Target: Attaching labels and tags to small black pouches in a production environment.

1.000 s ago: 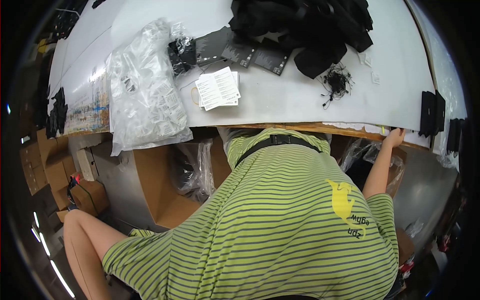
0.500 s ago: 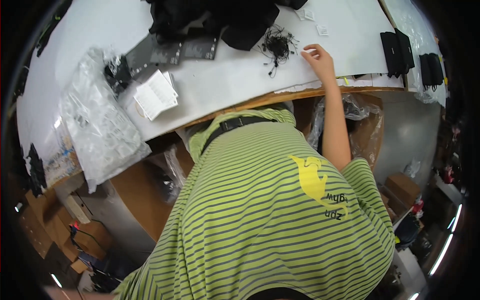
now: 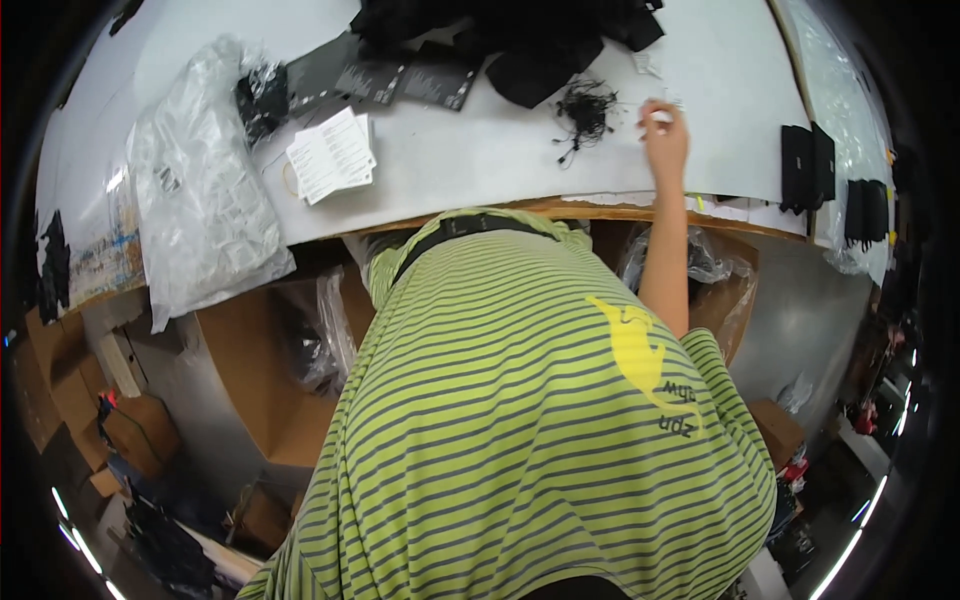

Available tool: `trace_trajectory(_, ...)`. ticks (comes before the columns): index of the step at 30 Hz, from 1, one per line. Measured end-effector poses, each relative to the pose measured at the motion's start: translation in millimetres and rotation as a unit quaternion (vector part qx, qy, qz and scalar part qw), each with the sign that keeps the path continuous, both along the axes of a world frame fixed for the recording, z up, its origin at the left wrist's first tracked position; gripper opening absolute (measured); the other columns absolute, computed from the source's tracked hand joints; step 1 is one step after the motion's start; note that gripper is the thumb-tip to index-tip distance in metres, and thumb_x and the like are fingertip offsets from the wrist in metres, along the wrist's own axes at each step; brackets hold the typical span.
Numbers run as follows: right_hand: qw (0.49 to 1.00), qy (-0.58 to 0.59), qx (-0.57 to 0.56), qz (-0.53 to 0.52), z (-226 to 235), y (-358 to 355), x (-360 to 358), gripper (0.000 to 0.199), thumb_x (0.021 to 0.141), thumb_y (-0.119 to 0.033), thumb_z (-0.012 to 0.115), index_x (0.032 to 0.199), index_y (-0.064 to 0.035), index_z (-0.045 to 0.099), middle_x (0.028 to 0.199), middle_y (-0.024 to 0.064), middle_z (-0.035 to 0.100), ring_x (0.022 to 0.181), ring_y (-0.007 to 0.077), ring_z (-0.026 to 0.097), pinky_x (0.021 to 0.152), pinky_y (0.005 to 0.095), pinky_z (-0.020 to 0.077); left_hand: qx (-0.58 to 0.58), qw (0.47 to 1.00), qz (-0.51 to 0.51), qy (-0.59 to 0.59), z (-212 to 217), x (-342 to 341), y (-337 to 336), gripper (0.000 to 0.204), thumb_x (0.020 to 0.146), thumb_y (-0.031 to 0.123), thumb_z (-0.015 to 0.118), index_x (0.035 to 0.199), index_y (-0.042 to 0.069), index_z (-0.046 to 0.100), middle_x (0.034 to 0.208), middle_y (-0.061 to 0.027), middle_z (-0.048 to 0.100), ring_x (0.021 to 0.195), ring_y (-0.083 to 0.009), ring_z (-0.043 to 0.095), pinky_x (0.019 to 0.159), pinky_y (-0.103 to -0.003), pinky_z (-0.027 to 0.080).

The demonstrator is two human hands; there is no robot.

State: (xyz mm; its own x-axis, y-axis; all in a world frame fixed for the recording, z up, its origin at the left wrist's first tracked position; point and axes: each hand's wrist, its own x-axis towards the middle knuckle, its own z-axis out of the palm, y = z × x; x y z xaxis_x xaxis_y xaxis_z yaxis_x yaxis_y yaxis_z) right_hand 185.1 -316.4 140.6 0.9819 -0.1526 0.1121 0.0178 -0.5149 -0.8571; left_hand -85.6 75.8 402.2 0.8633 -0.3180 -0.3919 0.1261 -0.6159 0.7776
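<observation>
Beside black strings (image 3: 586, 110), the right hand (image 3: 665, 138) curls, contents unclear.

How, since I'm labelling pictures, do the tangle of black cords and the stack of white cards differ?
The tangle of cords is black; the stack of cards is white with print. The tangle is shapeless; the stack is straight-edged. The tangle lies near the right hand; the stack lies farther left. Both rest on the white table.
</observation>
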Motion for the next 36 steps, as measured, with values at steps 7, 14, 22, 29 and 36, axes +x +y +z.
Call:
trace_trajectory(7, 0.919, -0.046, 0.389, 0.038, 82, 17, 43, 0.013, 0.09, -0.006, 0.054, 0.1, -0.0004, 0.05, 0.084, 0.013, 0.062, 0.065, 0.0136, 0.055, 0.06, 0.0218, 0.0445, 0.007, 0.992, 0.118, 0.043, -13, -18, 5, 0.04, 0.087, 0.021, 0.053, 0.121, 0.002, 0.05, 0.117, -0.0106, 0.052, 0.103, -0.0254, 0.05, 0.086, -0.034, 0.041)
trace_trajectory(14, 0.96, -0.029, 0.271, 0.065, 101, 27, 49, 0.022, 0.088, -0.003, 0.057, 0.107, 0.0044, 0.05, 0.078, 0.0069, 0.056, 0.066, 0.0089, 0.048, 0.061, 0.0188, 0.0393, 0.001, 0.983, 0.174, 0.053, -36, -18, 8, 0.04, 0.088, 0.021, 0.053, 0.122, 0.001, 0.05, 0.117, -0.0121, 0.053, 0.104, -0.0266, 0.05, 0.088, -0.035, 0.041)
trace_trajectory(22, 0.986, 0.029, 0.163, 0.013, 96, 35, 26, 0.023, 0.081, -0.007, 0.059, 0.104, -0.0081, 0.059, 0.068, -0.0058, 0.049, 0.058, 0.0031, 0.043, 0.05, 0.0172, 0.0326, 0.0, 0.965, 0.261, 0.039, -66, -35, 5, 0.04, 0.088, 0.022, 0.052, 0.122, 0.001, 0.05, 0.117, -0.0137, 0.053, 0.106, -0.0281, 0.05, 0.089, -0.036, 0.041)
trace_trajectory(29, 0.968, 0.022, 0.243, 0.056, 70, 12, 33, 0.031, 0.088, -0.008, 0.058, 0.114, 0.0047, 0.046, 0.08, 0.0065, 0.06, 0.062, 0.0072, 0.047, 0.058, 0.0167, 0.0382, 0.004, 0.94, 0.34, 0.019, -97, -56, 6, 0.04, 0.089, 0.023, 0.052, 0.122, 0.0, 0.05, 0.117, -0.0152, 0.053, 0.107, -0.0293, 0.05, 0.091, -0.037, 0.041)
trace_trajectory(36, 0.969, -0.197, 0.137, 0.062, 112, 28, 36, 0.025, 0.089, -0.008, 0.057, 0.109, 0.003, 0.048, 0.084, 0.0121, 0.067, 0.061, 0.0057, 0.048, 0.055, 0.0173, 0.037, 0.06, 0.909, 0.407, -0.069, -110, -63, 44, 0.04, 0.09, 0.023, 0.052, 0.123, 0.0, 0.05, 0.117, -0.0166, 0.054, 0.109, -0.0306, 0.051, 0.092, -0.038, 0.04)
